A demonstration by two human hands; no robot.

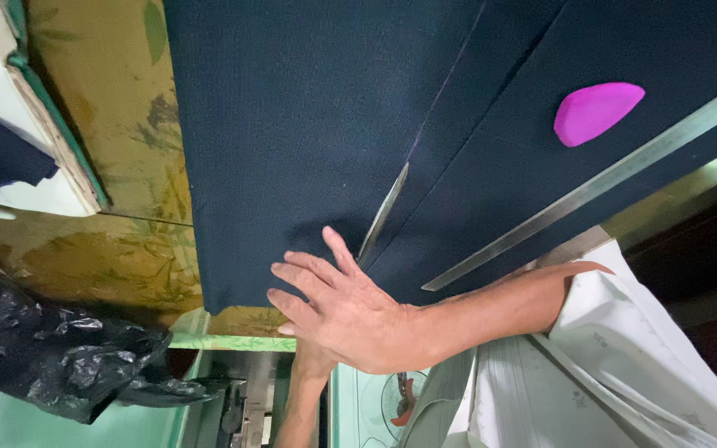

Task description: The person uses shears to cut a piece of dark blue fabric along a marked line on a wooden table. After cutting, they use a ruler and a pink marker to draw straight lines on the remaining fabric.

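1. My left hand [342,314] lies flat and open on the dark navy cloth [292,124], palm down and fingers spread. It grips nothing and only presses on the cloth beside the bench edge.
2. My right hand [310,358] is almost wholly hidden behind the left. Only the wrist and forearm show, coming up from below the bench edge, so I cannot tell whether it is open or closed.
3. A narrow steel blade [383,211] rises out of the cloth just beside my left thumb. Its long axis runs away from the thumb along a crease or cut line toward the middle of the cloth. I cannot tell which end is the tip.
4. A long steel ruler [591,189] lies flat on the cloth. It slants from near my forearm out toward the far side of the bench, well apart from the blade.
5. A pink piece of tailor's chalk [597,112], a rounded wedge, rests on the cloth near the ruler without touching it.
6. The bench [118,141] has a yellow-brown leaf-patterned cover, bare beside the cloth.
7. A stack of white boards with green edging [35,133] sits at one bench corner.
8. A crumpled black plastic bag [51,348] sits off the bench edge; its contents are hidden.
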